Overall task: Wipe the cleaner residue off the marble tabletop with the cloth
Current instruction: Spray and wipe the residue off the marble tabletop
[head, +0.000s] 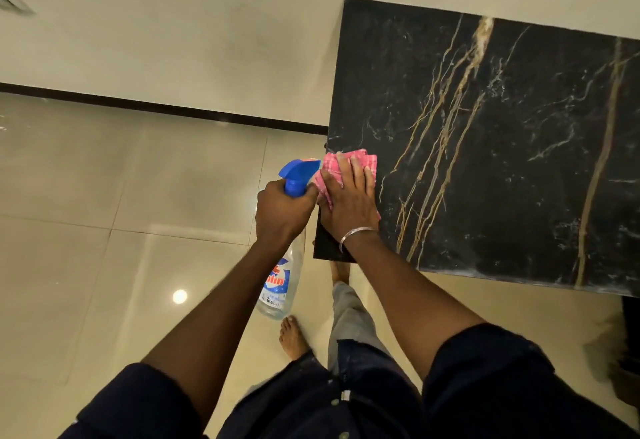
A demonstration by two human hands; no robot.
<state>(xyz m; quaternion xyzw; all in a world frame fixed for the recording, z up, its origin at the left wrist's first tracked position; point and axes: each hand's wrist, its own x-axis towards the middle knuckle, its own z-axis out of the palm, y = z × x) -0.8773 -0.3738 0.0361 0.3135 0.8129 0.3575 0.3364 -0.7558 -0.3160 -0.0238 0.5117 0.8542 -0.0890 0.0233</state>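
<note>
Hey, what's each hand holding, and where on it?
The left hand grips the spray bottle by its neck, under the blue trigger head. The right hand holds nothing; it presses flat on the pink cloth.

Dim warm light, lamp glare on floor (179, 296), edges perhaps warped

1. One counter (502, 161), black marble with gold veins, on the right.
2. One cloth (329, 165), pink and checked, at the counter's left edge.
3. One spray bottle (277, 286), clear with a blue trigger head.
4. Two hands: the left hand (282, 211) and the right hand (349, 196).
5. One metal bangle (356, 232), on the right wrist.
6. Two bare feet: a near foot (292, 334) in plain view and a far foot (337, 272) partly hidden by the counter's edge.
7. One round light spot (180, 296) on the tiled floor (86, 196).
</note>
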